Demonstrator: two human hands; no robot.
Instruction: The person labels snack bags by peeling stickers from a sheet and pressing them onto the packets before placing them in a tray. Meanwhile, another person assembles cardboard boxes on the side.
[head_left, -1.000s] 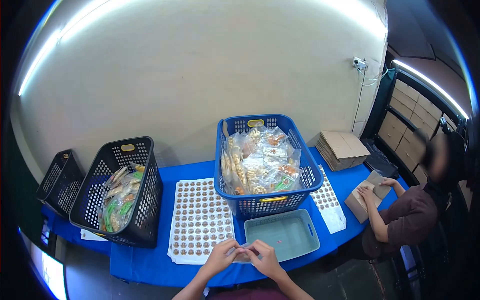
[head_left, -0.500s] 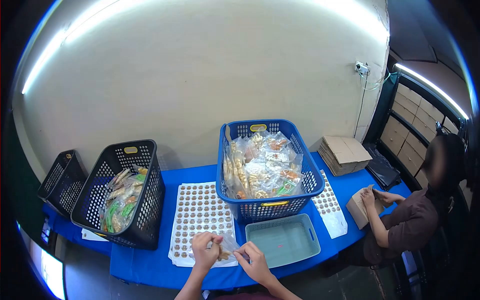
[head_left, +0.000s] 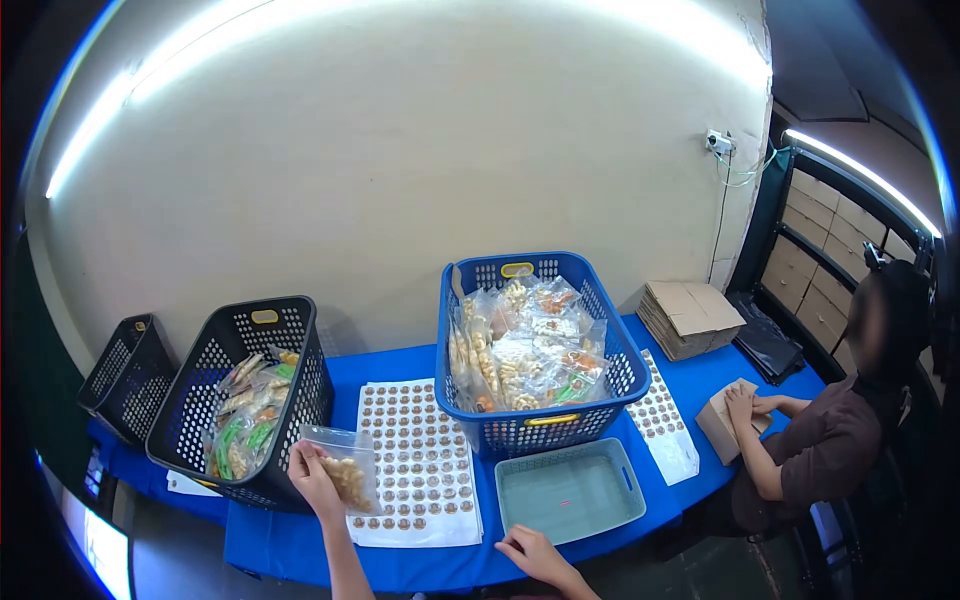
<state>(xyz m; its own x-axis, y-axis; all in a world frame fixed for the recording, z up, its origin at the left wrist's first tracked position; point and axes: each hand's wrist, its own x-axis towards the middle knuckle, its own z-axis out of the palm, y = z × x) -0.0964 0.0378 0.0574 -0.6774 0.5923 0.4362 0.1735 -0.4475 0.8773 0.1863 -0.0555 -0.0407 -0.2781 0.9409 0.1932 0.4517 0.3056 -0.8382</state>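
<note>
My left hand (head_left: 316, 478) is closed on the upper left edge of a clear plastic bag (head_left: 350, 474) with tan snack pieces in its lower part. It holds the bag above the left side of a sheet of round stickers (head_left: 418, 470), close to the right side of a black basket (head_left: 318, 385). Several snack bags (head_left: 258, 405) lie inside that basket. My right hand (head_left: 540, 556) is by the front edge of a grey-green tray (head_left: 570, 530), fingers curled in with nothing visible in them.
A blue basket (head_left: 535, 432) full of snack bags (head_left: 530, 345) stands behind the tray. Right of it are another sticker sheet (head_left: 668, 430), flat cardboard (head_left: 690, 315) and black plastic (head_left: 768, 345). A co-worker (head_left: 815, 440) handles a cardboard box (head_left: 728, 420). Another black basket (head_left: 125, 375) stands far left.
My left hand has carried the bag leftward, toward the black basket. My right hand has let go of the bag and moved toward the lower right. The co-worker's hands now rest on the box.
</note>
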